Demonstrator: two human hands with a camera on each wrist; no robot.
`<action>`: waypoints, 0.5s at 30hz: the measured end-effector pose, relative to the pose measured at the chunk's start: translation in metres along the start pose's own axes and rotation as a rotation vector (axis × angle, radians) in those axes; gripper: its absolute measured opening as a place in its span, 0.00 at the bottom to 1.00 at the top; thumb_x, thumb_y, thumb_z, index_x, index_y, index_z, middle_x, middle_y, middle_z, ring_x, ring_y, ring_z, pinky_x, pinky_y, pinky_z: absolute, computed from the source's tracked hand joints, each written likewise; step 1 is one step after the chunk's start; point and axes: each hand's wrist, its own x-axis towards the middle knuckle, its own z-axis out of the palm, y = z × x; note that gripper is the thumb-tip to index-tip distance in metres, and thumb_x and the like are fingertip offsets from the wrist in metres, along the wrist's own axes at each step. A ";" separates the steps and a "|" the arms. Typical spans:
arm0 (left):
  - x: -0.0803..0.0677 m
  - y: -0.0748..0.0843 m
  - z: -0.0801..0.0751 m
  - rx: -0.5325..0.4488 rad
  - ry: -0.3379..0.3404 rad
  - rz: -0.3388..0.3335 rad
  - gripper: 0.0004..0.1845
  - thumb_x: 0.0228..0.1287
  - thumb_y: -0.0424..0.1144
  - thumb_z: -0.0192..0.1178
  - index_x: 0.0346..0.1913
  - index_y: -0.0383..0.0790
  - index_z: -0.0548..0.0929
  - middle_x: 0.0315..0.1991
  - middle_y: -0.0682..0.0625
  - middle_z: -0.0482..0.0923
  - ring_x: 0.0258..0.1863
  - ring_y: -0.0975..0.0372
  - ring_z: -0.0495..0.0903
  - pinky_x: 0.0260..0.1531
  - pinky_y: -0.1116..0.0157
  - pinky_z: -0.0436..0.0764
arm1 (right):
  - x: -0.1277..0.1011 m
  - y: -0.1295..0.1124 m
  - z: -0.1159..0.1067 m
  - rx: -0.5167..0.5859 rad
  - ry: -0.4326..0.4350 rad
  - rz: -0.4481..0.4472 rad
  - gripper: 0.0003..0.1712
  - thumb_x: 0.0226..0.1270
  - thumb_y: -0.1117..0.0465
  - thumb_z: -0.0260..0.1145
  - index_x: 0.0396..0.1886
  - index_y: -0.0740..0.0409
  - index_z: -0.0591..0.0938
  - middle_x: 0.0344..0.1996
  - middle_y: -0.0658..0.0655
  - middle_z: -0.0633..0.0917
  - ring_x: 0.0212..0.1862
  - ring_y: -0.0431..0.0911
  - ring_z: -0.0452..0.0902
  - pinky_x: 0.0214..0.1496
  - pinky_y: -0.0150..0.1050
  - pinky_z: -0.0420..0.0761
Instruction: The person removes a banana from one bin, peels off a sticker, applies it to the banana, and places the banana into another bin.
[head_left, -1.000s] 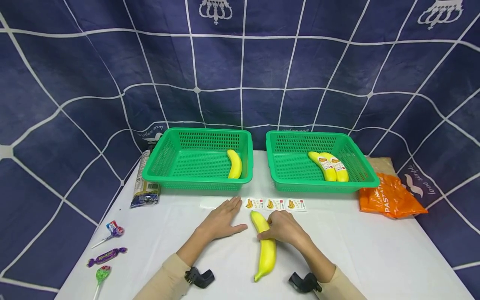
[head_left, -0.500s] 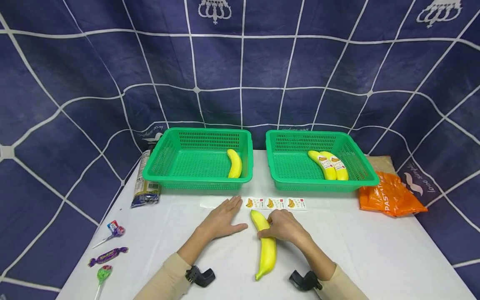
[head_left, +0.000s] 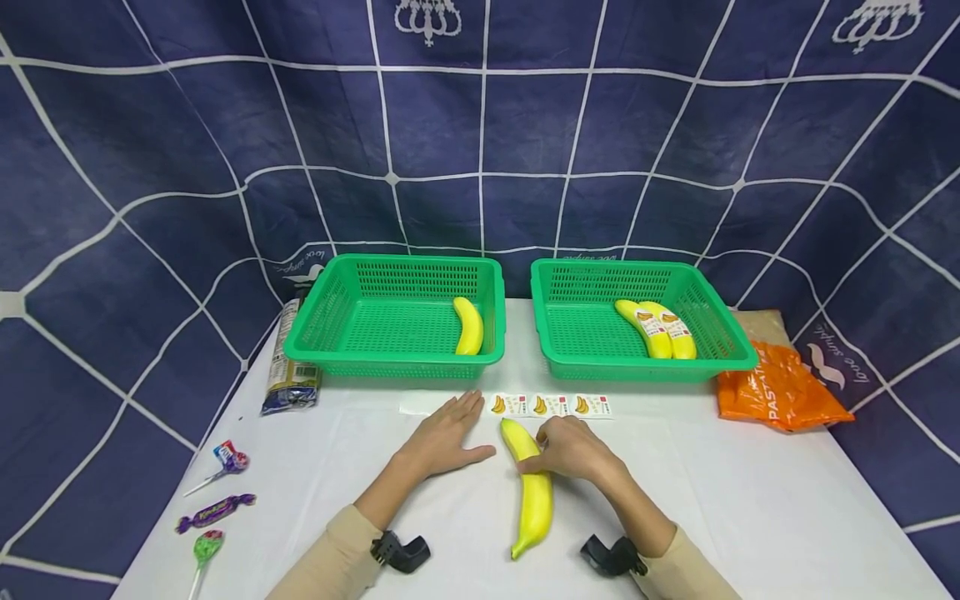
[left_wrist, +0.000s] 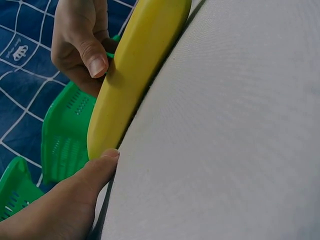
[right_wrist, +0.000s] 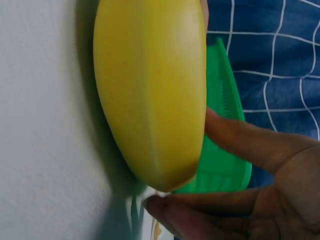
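A bare yellow banana (head_left: 535, 510) lies lengthwise on the white table before me. My right hand (head_left: 573, 450) grips its upper half, the thumb across the top and the curled fingers at its right side. In the right wrist view, the thumb meets the banana (right_wrist: 150, 95) at its edge, with the other fingers by its end. My left hand (head_left: 442, 440) lies flat, fingers straight, over part of a sticker strip (head_left: 420, 403). Three banana stickers (head_left: 550, 406) show on the strip to its right. The left thumb (left_wrist: 102, 167) overlaps the banana's end in the left wrist view.
Behind stand two green baskets: the left basket (head_left: 390, 367) contains one plain banana (head_left: 468, 327), the right basket (head_left: 630, 372) two labelled bananas (head_left: 660, 329). An orange bag (head_left: 780, 387) lies right; a dark packet (head_left: 292, 375), two lollipops (head_left: 208, 546) and a purple-wrapped candy (head_left: 216, 512) lie left.
The right thumb has shifted very slightly to the right on the banana. The left hand, the banana and the sticker strip stay in place.
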 end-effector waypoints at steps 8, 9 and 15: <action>-0.001 0.000 0.000 0.005 0.017 0.006 0.48 0.64 0.70 0.47 0.74 0.36 0.60 0.76 0.43 0.56 0.76 0.54 0.55 0.75 0.57 0.59 | 0.000 -0.002 -0.007 0.010 0.007 -0.037 0.27 0.46 0.47 0.79 0.37 0.64 0.87 0.16 0.49 0.78 0.21 0.42 0.70 0.23 0.33 0.67; 0.000 0.000 0.000 0.007 0.023 0.009 0.48 0.64 0.70 0.47 0.74 0.35 0.60 0.76 0.43 0.56 0.76 0.54 0.56 0.75 0.57 0.60 | 0.000 -0.001 -0.009 0.013 0.017 -0.042 0.27 0.47 0.47 0.79 0.39 0.65 0.87 0.16 0.48 0.78 0.21 0.41 0.70 0.23 0.33 0.67; -0.001 0.000 0.000 0.011 0.030 0.019 0.48 0.64 0.71 0.47 0.74 0.35 0.61 0.76 0.43 0.57 0.76 0.55 0.56 0.75 0.57 0.60 | 0.008 0.005 -0.017 0.009 0.110 -0.159 0.21 0.50 0.55 0.77 0.41 0.64 0.87 0.21 0.46 0.82 0.26 0.37 0.74 0.30 0.31 0.75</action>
